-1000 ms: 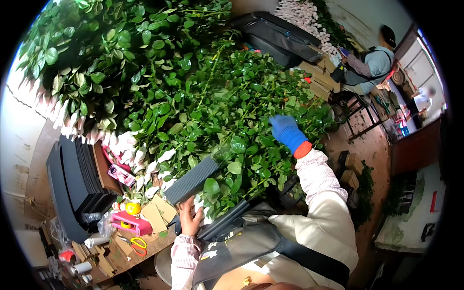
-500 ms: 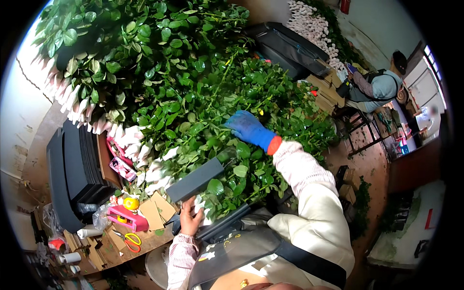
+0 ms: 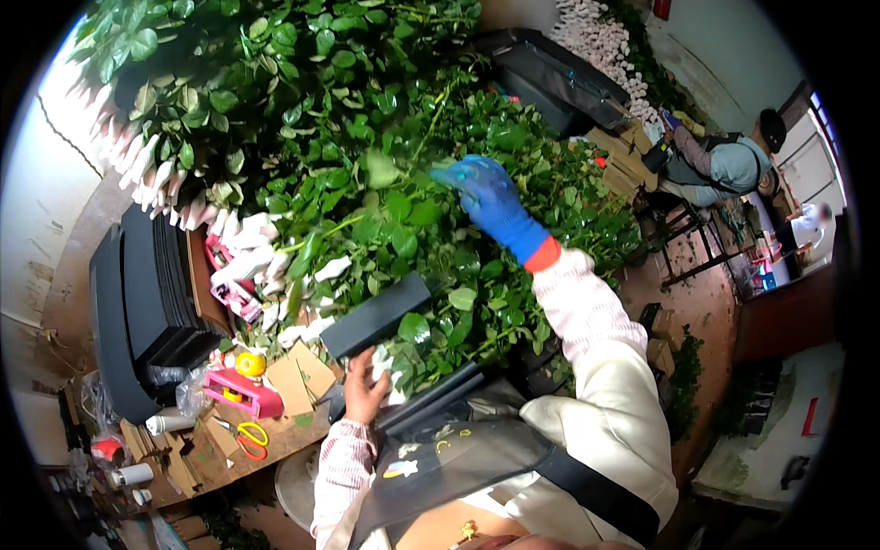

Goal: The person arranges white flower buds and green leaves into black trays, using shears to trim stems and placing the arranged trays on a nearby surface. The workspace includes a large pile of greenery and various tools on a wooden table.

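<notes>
Dark grey cardboard wrap (image 3: 378,314) open before person, leafy rose bundle (image 3: 447,337) between its flaps. Bare left hand (image 3: 367,390) at wrap's left end, fingers bent against it; from here can't tell grip. Blue-gloved right hand (image 3: 493,202) beyond wrap, at rose heap (image 3: 568,215), fingers half-curled, stem in them uncertain. Pink tape dispenser (image 3: 243,392) left of wrap, on table (image 3: 291,438).

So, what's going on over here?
A person is working with leafy stems, many with pale-covered ends. The bare left hand is at the left end of a dark folded wrap, beside stems lying in it. The right hand, in a blue glove, is over the green heap; whether it grips a stem is hard to tell. A pink tape dispenser and scissors lie on the table to the left. Another person is farther right.
</notes>
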`<move>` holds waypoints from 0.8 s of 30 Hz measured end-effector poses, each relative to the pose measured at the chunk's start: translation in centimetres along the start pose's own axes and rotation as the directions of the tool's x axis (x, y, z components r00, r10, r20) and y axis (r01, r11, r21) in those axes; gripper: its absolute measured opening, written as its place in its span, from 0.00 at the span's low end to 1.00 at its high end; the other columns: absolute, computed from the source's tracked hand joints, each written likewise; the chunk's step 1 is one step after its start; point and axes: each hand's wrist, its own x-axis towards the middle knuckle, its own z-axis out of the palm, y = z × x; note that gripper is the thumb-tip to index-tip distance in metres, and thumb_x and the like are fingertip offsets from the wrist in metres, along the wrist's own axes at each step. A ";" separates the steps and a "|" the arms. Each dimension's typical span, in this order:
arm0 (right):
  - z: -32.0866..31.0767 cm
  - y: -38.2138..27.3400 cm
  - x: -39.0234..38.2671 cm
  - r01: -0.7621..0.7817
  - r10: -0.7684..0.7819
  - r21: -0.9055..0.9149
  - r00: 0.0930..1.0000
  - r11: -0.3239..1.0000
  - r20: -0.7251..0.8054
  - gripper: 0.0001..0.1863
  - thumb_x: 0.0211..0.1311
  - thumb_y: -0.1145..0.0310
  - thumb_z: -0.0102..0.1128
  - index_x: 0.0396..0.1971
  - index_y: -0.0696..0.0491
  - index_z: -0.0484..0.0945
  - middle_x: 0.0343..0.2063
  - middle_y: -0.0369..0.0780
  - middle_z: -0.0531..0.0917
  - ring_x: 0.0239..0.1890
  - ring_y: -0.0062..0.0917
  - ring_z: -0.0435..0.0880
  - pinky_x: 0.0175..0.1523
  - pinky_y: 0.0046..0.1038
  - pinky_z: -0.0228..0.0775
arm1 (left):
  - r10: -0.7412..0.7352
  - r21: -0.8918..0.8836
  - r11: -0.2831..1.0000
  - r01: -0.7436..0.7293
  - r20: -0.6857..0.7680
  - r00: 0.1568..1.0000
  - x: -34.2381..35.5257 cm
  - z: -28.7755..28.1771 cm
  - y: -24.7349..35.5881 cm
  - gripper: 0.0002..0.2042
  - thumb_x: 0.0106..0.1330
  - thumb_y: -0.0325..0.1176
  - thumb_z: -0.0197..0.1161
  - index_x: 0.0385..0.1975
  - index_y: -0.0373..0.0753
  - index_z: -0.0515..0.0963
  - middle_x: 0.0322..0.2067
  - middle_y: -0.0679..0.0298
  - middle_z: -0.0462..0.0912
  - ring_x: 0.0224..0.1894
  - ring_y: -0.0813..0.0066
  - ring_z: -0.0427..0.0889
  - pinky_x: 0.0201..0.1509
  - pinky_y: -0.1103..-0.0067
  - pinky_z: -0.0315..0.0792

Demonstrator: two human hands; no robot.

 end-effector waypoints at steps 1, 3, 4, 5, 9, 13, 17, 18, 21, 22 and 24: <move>-0.5 -1.9 1.1 0.077 -0.077 -0.004 0.995 0.997 -0.067 0.29 0.58 0.78 0.57 0.59 0.39 0.83 0.46 0.37 0.85 0.52 0.38 0.82 0.65 0.44 0.71 | 0.020 -0.017 1.000 -0.020 -0.023 1.000 -0.1 0.3 -1.3 0.29 0.64 0.24 0.71 0.66 0.38 0.73 0.53 0.56 0.79 0.57 0.64 0.82 0.61 0.71 0.79; -2.9 -3.7 2.0 0.155 -0.155 -0.004 0.988 0.988 -0.017 0.30 0.54 0.80 0.59 0.58 0.39 0.84 0.44 0.37 0.84 0.51 0.39 0.82 0.63 0.44 0.72 | 0.003 -0.039 0.999 -0.004 -0.028 1.000 0.1 0.8 -0.3 0.29 0.64 0.25 0.71 0.67 0.38 0.72 0.53 0.57 0.78 0.58 0.64 0.81 0.61 0.72 0.79; -3.4 -4.7 1.9 0.154 -0.154 0.010 0.988 0.988 0.017 0.32 0.52 0.81 0.60 0.58 0.39 0.84 0.44 0.37 0.84 0.51 0.38 0.82 0.63 0.44 0.73 | 0.046 0.076 0.996 -0.044 -0.019 0.999 0.3 0.5 -0.3 0.28 0.65 0.25 0.70 0.67 0.37 0.72 0.53 0.57 0.78 0.58 0.65 0.81 0.60 0.72 0.79; -4.3 -5.3 1.4 0.154 -0.156 0.025 0.986 0.988 0.052 0.33 0.50 0.82 0.61 0.58 0.39 0.84 0.44 0.37 0.84 0.51 0.38 0.82 0.62 0.43 0.73 | 0.086 0.190 0.978 -0.083 -0.005 0.996 0.2 0.1 -0.4 0.28 0.66 0.25 0.70 0.67 0.37 0.72 0.53 0.57 0.78 0.58 0.66 0.81 0.58 0.72 0.80; -8.2 -8.5 -0.4 0.159 -0.161 0.034 0.924 0.987 0.348 0.38 0.41 0.83 0.66 0.58 0.41 0.84 0.45 0.38 0.84 0.53 0.39 0.81 0.61 0.43 0.73 | -0.021 -0.043 0.999 0.019 -0.059 0.998 -0.3 1.0 -4.4 0.28 0.63 0.28 0.71 0.63 0.35 0.73 0.51 0.51 0.82 0.53 0.62 0.83 0.56 0.70 0.78; -5.3 -3.2 -9.0 0.043 0.039 -0.118 0.788 0.992 0.614 0.32 0.45 0.79 0.67 0.56 0.42 0.83 0.42 0.40 0.83 0.47 0.42 0.81 0.53 0.42 0.73 | 0.018 0.003 1.000 -0.018 -0.003 1.000 0.7 1.4 -2.2 0.26 0.63 0.27 0.70 0.62 0.35 0.74 0.51 0.57 0.82 0.51 0.65 0.84 0.57 0.71 0.78; -0.9 0.0 -16.2 0.070 0.166 -0.302 0.707 0.951 0.687 0.33 0.51 0.73 0.70 0.62 0.44 0.78 0.54 0.44 0.84 0.56 0.43 0.81 0.62 0.44 0.73 | 0.079 0.097 0.992 -0.076 -0.028 0.997 0.2 0.8 -1.7 0.25 0.62 0.30 0.70 0.60 0.34 0.76 0.50 0.56 0.82 0.50 0.67 0.84 0.55 0.72 0.79; -0.6 -0.8 -15.2 0.082 0.192 -0.369 0.739 0.926 0.646 0.33 0.52 0.73 0.70 0.62 0.44 0.77 0.54 0.45 0.84 0.56 0.43 0.81 0.63 0.43 0.73 | 0.074 0.106 0.992 -0.068 -0.048 0.996 0.1 0.4 -1.8 0.25 0.62 0.30 0.70 0.60 0.34 0.76 0.50 0.56 0.82 0.50 0.67 0.84 0.55 0.73 0.79; -2.6 -7.4 -8.4 0.015 0.201 -0.355 0.802 0.935 0.562 0.32 0.56 0.74 0.67 0.64 0.45 0.76 0.55 0.46 0.84 0.54 0.42 0.84 0.60 0.42 0.76 | 0.059 0.068 0.996 -0.054 -0.073 0.996 0.2 0.1 -1.7 0.23 0.61 0.32 0.69 0.58 0.36 0.78 0.50 0.55 0.81 0.51 0.63 0.83 0.57 0.70 0.77; -2.7 -10.2 -6.1 -0.063 0.158 -0.185 0.811 0.981 0.564 0.31 0.58 0.74 0.65 0.64 0.45 0.77 0.54 0.47 0.85 0.52 0.42 0.85 0.58 0.41 0.78 | 0.037 0.038 0.999 -0.034 -0.080 0.996 0.2 0.2 -1.8 0.24 0.60 0.33 0.70 0.58 0.37 0.79 0.51 0.54 0.81 0.53 0.57 0.82 0.59 0.67 0.76; -1.3 -15.5 -5.2 -0.203 -0.007 0.299 0.816 0.932 0.577 0.24 0.68 0.62 0.64 0.64 0.44 0.78 0.39 0.45 0.89 0.41 0.43 0.89 0.48 0.42 0.81 | 0.042 0.093 0.995 -0.038 -0.043 0.998 0.3 -0.3 0.0 0.24 0.59 0.34 0.70 0.57 0.40 0.80 0.52 0.52 0.81 0.55 0.50 0.80 0.60 0.64 0.74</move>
